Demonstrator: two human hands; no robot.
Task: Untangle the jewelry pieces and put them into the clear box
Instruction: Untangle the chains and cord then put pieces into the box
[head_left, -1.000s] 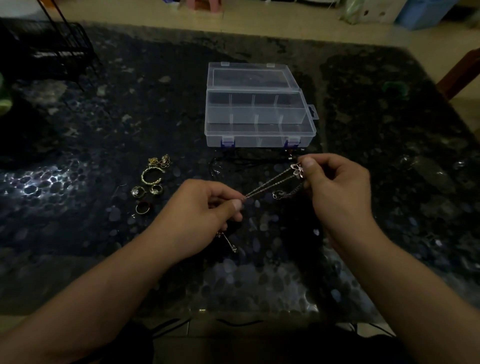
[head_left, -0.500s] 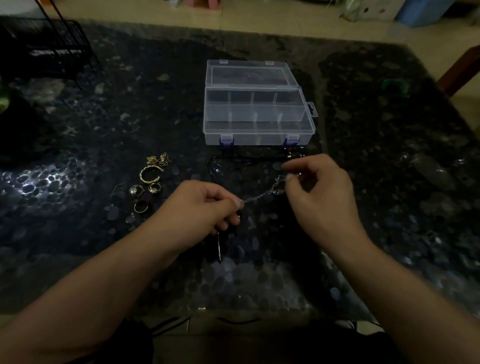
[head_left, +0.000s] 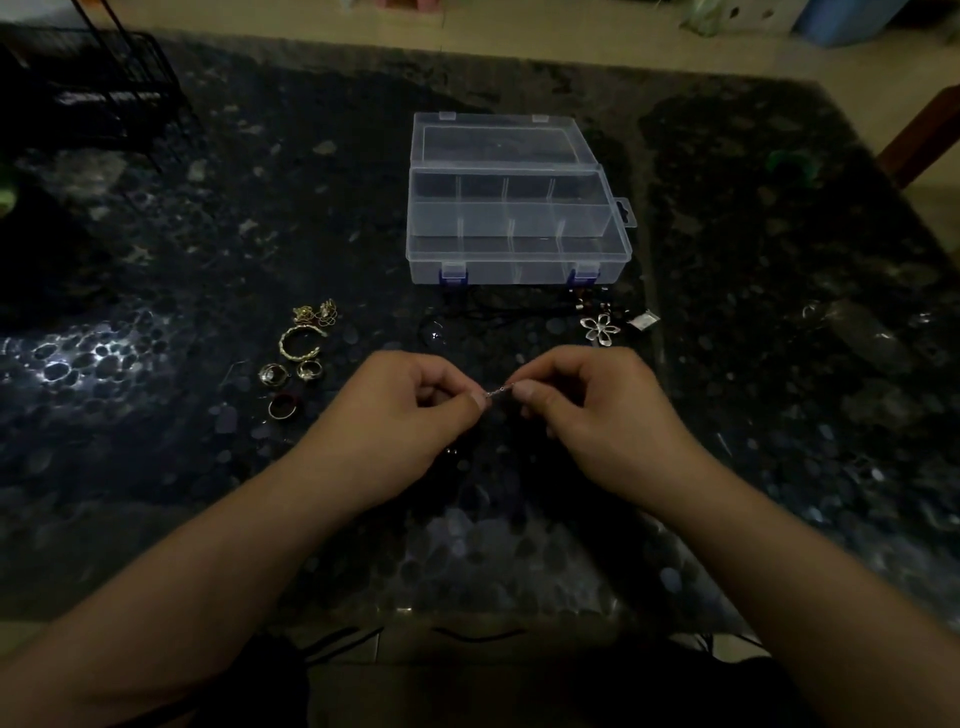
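While the clear box sat open on the tabletop, my left hand and right hand each kept a pinching grip on the thin chain — taut between them, near the flower pendant.

No readable text, label, brand, number or sign anywhere in the dim head view, neither on the clear box nor on the dark speckled table.
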